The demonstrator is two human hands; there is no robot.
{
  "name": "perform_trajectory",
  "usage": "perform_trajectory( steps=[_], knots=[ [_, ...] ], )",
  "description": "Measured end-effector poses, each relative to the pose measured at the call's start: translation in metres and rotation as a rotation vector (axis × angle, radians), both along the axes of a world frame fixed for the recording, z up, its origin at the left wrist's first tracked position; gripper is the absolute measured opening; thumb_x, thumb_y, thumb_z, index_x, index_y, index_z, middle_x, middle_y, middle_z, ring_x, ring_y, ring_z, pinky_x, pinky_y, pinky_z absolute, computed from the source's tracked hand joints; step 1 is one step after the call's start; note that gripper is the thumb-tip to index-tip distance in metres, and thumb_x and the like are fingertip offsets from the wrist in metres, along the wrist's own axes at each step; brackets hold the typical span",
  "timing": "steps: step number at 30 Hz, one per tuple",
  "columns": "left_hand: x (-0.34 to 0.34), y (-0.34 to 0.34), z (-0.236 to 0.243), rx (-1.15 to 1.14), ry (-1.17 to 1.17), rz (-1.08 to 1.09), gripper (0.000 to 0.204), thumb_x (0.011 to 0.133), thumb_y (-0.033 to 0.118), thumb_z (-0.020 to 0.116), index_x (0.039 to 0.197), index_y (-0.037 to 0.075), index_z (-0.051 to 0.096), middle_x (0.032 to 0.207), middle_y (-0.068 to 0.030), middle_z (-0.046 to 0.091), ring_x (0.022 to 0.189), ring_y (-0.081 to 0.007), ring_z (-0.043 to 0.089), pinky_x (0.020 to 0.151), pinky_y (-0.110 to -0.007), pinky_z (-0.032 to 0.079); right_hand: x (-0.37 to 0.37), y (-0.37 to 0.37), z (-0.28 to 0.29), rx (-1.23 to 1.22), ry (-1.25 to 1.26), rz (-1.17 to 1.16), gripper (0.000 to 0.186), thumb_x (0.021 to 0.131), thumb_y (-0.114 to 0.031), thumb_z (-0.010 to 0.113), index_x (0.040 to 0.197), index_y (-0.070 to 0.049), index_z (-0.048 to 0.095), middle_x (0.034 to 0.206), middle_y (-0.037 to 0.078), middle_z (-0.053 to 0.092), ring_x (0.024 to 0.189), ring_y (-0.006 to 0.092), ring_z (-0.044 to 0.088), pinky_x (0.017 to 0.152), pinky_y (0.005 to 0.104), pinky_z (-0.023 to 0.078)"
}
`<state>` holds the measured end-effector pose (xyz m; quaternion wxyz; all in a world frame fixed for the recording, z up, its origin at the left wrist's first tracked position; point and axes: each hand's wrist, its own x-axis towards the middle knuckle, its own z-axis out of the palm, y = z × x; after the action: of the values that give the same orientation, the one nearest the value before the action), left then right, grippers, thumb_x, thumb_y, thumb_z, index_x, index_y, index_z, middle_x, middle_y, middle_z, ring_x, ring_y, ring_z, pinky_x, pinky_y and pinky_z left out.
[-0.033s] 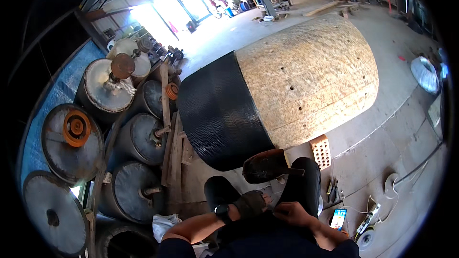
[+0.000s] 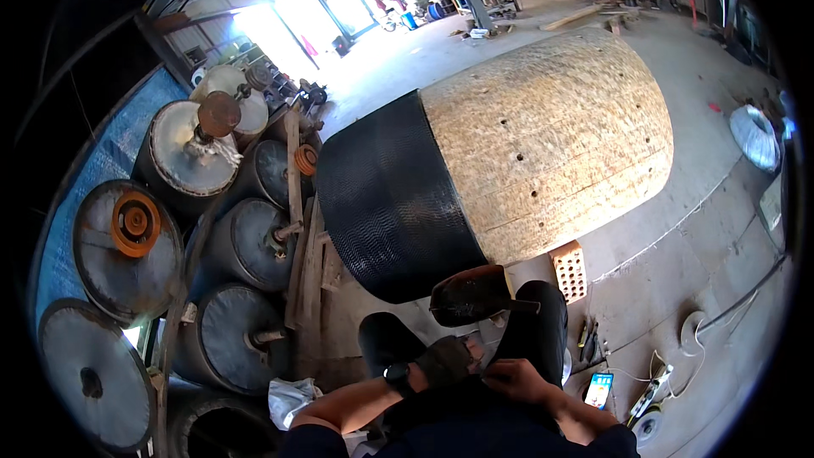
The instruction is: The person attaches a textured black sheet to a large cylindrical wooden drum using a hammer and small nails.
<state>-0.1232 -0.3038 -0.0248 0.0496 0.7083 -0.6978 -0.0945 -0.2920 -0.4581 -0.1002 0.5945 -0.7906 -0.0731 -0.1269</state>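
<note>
- On the near side of the big drum (image 2: 551, 144), closest to the viewer, the left hand (image 2: 445, 362) wears a dark glove, with a round watch (image 2: 396, 374) at the wrist; its fingers are curled inward.
- Just beside it, also on the drum's near side, the bare right hand (image 2: 515, 380) has bent fingers drawn toward the left hand. Whether either hand pinches something small I cannot tell; the gap between them is too unclear.
- Near and left of the drum, a crumpled white bag (image 2: 291, 399).
- Near and right of the drum, a lit phone (image 2: 599, 390), a corded power tool with a disc (image 2: 649, 411) and dark-handled pliers (image 2: 591, 341) lie on the floor.
- At the drum's near edge, in front of the hands, a dark curved piece (image 2: 462, 298) with a flat bar across it.
- Close by the drum's near right side, a pale perforated brick (image 2: 569, 273).
- The drum itself lies on its side before the person, tan and dotted with holes; a black textured sheet (image 2: 386, 203) covers its left end.
- Left of the drum, stacked dark rollers (image 2: 233, 335), one bearing an orange pulley (image 2: 136, 225).
- Well right of the drum, a plastic-wrapped coil (image 2: 754, 137).
- Far beyond the drum, a bright doorway (image 2: 343, 7).
</note>
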Motion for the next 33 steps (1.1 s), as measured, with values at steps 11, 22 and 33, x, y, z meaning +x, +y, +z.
perform_trajectory(
  steps=[11, 22, 33],
  knots=[
    [0.041, -0.027, -0.073, -0.278, -0.099, 0.467, 0.025, 0.085, 0.019, 0.062, 0.105, 0.005, 0.066, 0.099, -0.0151, 0.065, 0.095, -0.0351, 0.064, 0.080, -0.049, 0.052, 0.006, 0.034, 0.015, -0.359, -0.069, -0.312, 0.013, 0.080, -0.011, 0.073, 0.091, -0.006, 0.070, 0.081, 0.012, 0.067, 0.075, 0.0313, 0.069, 0.066, 0.0408, 0.057],
    [0.073, -0.034, -0.089, -0.192, -0.019, 0.394, 0.026, 0.097, 0.020, 0.051, 0.093, 0.004, 0.071, 0.102, -0.0155, 0.069, 0.120, -0.0359, 0.057, 0.103, -0.050, 0.044, -0.008, 0.072, 0.028, -0.484, -0.070, -0.469, 0.009, 0.082, -0.009, 0.074, 0.088, -0.004, 0.069, 0.077, 0.012, 0.068, 0.069, 0.0296, 0.069, 0.064, 0.0394, 0.057],
    [0.076, -0.016, -0.103, -0.528, -0.050, 0.318, 0.023, 0.088, 0.015, 0.057, 0.104, -0.002, 0.062, 0.116, -0.0241, 0.062, 0.131, -0.0448, 0.045, 0.110, -0.053, 0.037, 0.022, 0.065, 0.074, -0.759, -0.197, -0.530, 0.013, 0.081, -0.005, 0.071, 0.094, -0.002, 0.070, 0.089, 0.012, 0.070, 0.077, 0.0295, 0.068, 0.071, 0.0391, 0.056]
  ],
)
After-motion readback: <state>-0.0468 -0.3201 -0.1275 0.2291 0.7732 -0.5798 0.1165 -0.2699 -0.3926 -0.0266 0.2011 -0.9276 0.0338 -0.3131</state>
